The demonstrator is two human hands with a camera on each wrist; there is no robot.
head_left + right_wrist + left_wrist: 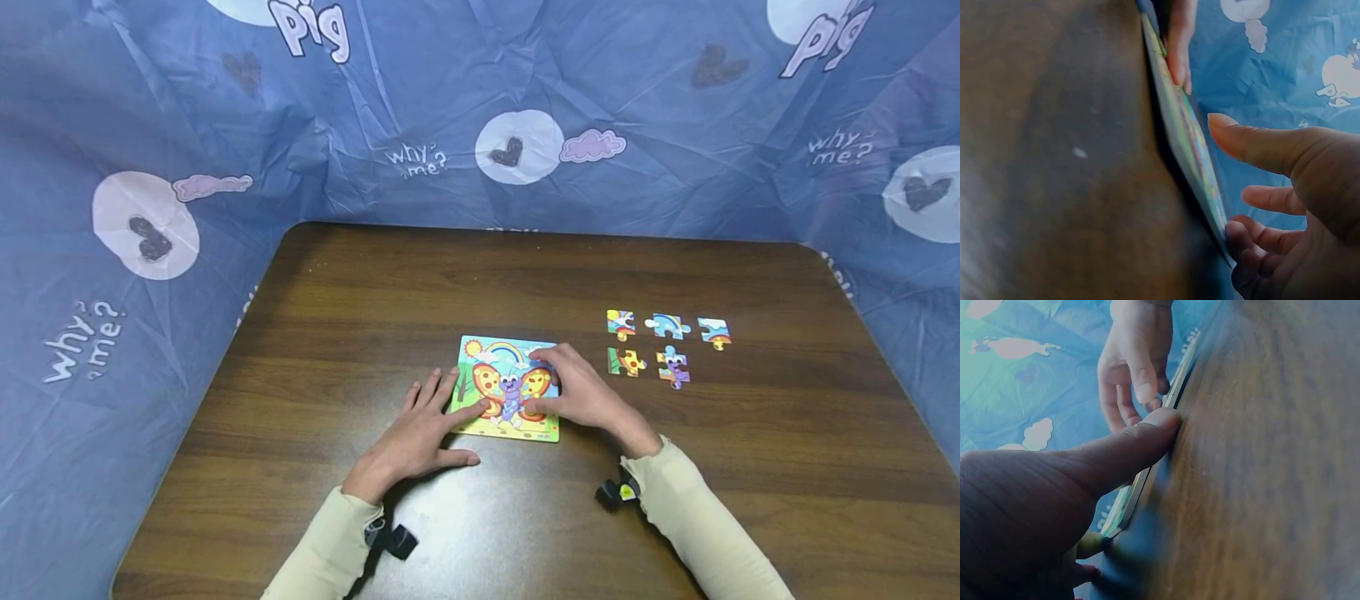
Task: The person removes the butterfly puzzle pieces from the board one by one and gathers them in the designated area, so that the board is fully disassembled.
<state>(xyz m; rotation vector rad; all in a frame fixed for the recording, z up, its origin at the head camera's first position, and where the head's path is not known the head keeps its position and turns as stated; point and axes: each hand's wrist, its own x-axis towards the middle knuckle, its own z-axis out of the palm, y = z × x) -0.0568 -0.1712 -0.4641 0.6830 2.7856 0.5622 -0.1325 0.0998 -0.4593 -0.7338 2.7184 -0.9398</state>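
Observation:
A jigsaw puzzle board [504,425] with a purple butterfly, a rainbow and a sun lies flat on the table. Fingers spread, my left hand [416,442] rests at its left side, one finger reaching onto the picture and the thumb on the table. In the left wrist view the board's thin edge [1141,484] passes behind that thumb. Over the board's right part is my right hand [588,396], thumb and forefinger apart with no piece visible between them. The right wrist view shows the right hand's thumb [1254,144] raised off the board and other fingers by its edge.
Several loose puzzle pieces lie right of the board in two rows, among them a rainbow piece [667,326] and a purple face piece [675,367]. The brown wooden table [337,317] meets a blue printed cloth [420,83] at its back and sides.

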